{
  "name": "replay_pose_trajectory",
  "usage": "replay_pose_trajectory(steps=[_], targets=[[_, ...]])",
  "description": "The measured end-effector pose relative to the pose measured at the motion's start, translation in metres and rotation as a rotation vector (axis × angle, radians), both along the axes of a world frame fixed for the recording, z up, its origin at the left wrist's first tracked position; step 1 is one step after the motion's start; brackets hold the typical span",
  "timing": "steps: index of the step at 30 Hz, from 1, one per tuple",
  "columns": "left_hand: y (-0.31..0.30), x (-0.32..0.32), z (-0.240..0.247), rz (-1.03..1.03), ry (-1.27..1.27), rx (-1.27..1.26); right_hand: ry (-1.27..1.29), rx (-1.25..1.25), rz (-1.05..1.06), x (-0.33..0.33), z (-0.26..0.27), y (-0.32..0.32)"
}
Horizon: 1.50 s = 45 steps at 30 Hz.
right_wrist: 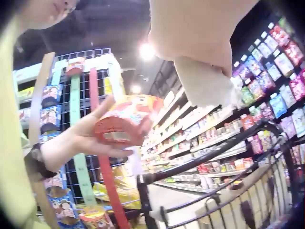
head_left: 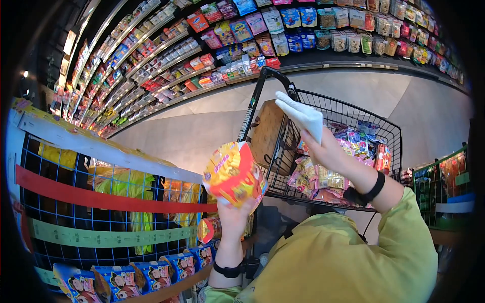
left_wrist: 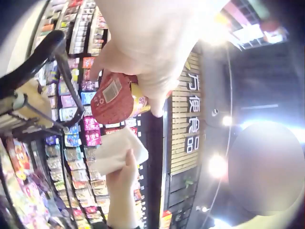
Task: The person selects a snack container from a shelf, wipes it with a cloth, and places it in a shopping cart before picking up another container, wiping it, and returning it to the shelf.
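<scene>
My left hand (head_left: 236,214) grips a red and yellow snack pack (head_left: 233,171) near its lower end, beside the wire rack. In the left wrist view the pack's red base (left_wrist: 112,101) shows a white barcode label. Fingers and thumb spread around the pack in the right wrist view, where the left hand (right_wrist: 90,136) is seen from the side. My right hand (head_left: 323,149) holds a folded white cloth (head_left: 305,115) over the cart's handle end. The thumb lies on the cloth (left_wrist: 121,151) in the left wrist view.
A black wire shopping cart (head_left: 399,151) holds several snack bags (head_left: 328,174) and a brown box (head_left: 268,134) near its handle. At left stands a blue wire rack (head_left: 108,184) with red and green strips. Blue packs (head_left: 118,280) line its lower ledge. Stocked shelves (head_left: 156,55) curve behind.
</scene>
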<state>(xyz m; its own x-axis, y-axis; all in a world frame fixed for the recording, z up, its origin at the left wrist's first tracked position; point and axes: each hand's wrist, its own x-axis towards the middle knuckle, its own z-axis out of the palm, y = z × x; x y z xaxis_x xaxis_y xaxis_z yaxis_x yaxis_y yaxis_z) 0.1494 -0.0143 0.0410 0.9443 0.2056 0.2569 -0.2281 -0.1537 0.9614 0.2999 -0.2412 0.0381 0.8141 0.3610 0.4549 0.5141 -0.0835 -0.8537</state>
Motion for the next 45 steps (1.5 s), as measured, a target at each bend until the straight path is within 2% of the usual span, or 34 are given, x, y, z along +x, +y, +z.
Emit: replay_pose_trajectory(steps=[2, 3, 4, 6, 7, 8, 10, 11, 14, 15, 18, 20, 21, 22, 24, 26, 27, 28, 30, 32, 34, 36, 38, 40, 41, 43, 45], targets=[[0.002, 0.008, -0.008, 0.052, 0.323, -0.624, -0.343, -0.118, 0.049, -0.015, 0.018, 0.011], [0.003, 0.010, -0.013, -0.012, 0.331, -0.767, -0.381, -0.123, 0.086, -0.031, 0.023, 0.019], [-0.003, 0.014, -0.011, -0.014, 0.336, -0.767, -0.418, -0.129, 0.119, -0.049, 0.027, 0.027], [-0.020, 0.023, -0.004, -0.132, 0.323, -0.846, -0.505, -0.448, 0.226, -0.072, 0.033, 0.040], [-0.020, 0.022, -0.004, -0.272, 0.363, -0.936, -0.479, -0.456, 0.284, -0.079, 0.025, 0.048], [-0.015, 0.024, -0.009, -0.274, 0.366, -0.933, -0.478, -0.453, 0.280, -0.081, 0.020, 0.049], [-0.005, 0.033, -0.018, -0.546, 0.381, -1.351, -0.609, -0.531, 0.327, -0.081, 0.012, 0.048], [-0.008, 0.029, -0.008, -0.384, 0.442, -0.933, -0.610, -0.528, 0.360, -0.078, 0.010, 0.044], [-0.006, 0.025, -0.010, -0.310, 0.445, -0.948, -0.558, -0.547, 0.432, -0.068, 0.015, 0.022], [-0.009, 0.025, -0.008, -0.190, 0.482, -0.929, -0.558, -0.549, 0.435, -0.065, 0.012, 0.016], [-0.016, 0.025, 0.002, -0.064, 0.503, -0.888, -0.488, -0.496, 0.366, -0.054, -0.001, 0.000], [-0.010, 0.024, -0.006, -0.108, 0.466, -0.863, -0.439, -0.511, 0.335, -0.043, -0.007, -0.011], [-0.011, 0.024, -0.003, -0.119, 0.443, -0.910, -0.443, -0.543, 0.247, -0.035, -0.012, -0.016], [-0.011, 0.025, -0.001, -0.131, 0.418, -0.956, -0.446, -0.543, 0.249, -0.025, -0.022, -0.024], [-0.008, 0.021, -0.003, -0.178, 0.388, -1.019, -0.209, -0.506, 0.146, -0.002, -0.042, -0.046], [-0.006, 0.018, -0.009, -0.167, 0.337, -0.893, 0.049, -0.564, 0.039, 0.011, -0.047, -0.069], [-0.002, 0.017, -0.012, -0.251, 0.318, -0.928, 0.075, -0.718, -0.065, 0.014, -0.051, -0.079], [-0.001, 0.016, -0.013, -0.239, 0.308, -0.936, 0.101, -0.872, -0.169, 0.013, -0.058, -0.090], [0.000, 0.016, -0.015, -0.270, 0.291, -0.852, -0.080, -1.047, -0.187, 0.015, -0.093, -0.113], [-0.002, 0.015, -0.013, -0.229, 0.281, -0.899, -0.064, -1.351, -0.101, 0.008, -0.130, -0.126], [-0.001, 0.016, -0.015, -0.200, 0.291, -0.919, 0.064, -1.447, 0.012, 0.000, -0.168, -0.138], [0.000, 0.015, -0.013, -0.180, 0.283, -0.917, 0.133, -1.472, 0.093, -0.009, -0.180, -0.141], [0.003, 0.011, -0.015, -0.136, 0.303, -0.891, 0.207, -1.494, 0.175, -0.006, -0.175, -0.136], [0.005, 0.009, -0.011, -0.138, 0.281, -0.914, 0.286, -1.501, 0.396, 0.006, -0.159, -0.133], [0.006, 0.007, -0.009, -0.154, 0.265, -0.933, 0.325, -1.470, 0.424, 0.014, -0.142, -0.124], [0.007, 0.000, -0.005, -0.110, 0.285, -0.913, 0.290, -1.290, 0.406, 0.020, -0.086, -0.082], [0.009, -0.007, -0.006, -0.043, 0.275, -0.864, 0.149, -0.863, 0.405, 0.011, -0.033, -0.038]])
